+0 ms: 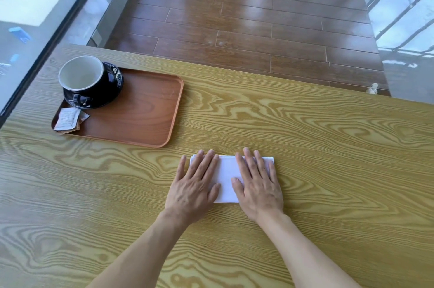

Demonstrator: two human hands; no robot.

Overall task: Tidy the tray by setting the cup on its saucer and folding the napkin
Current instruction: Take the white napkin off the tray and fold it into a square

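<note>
Both hands lying flat, fingers spread, palms down on the folded white paper napkin (227,178). Left hand (195,185) is covering its left end, right hand (257,186) its right end; neither is pinching anything. Napkin is sitting on the light wood-grain table (328,146), off the tray, near its front-right corner. Black ceramic cup w/ white inside (84,76) is resting on the black glossy saucer (115,83) at far-left of the brown rectangular wooden tray (141,111). Crumpled paper packets (69,119) are lying in tray's near-left corner.

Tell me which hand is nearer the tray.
Left. The left hand lies flat on the napkin just below-right of the tray; the right hand lies farther right.
</note>
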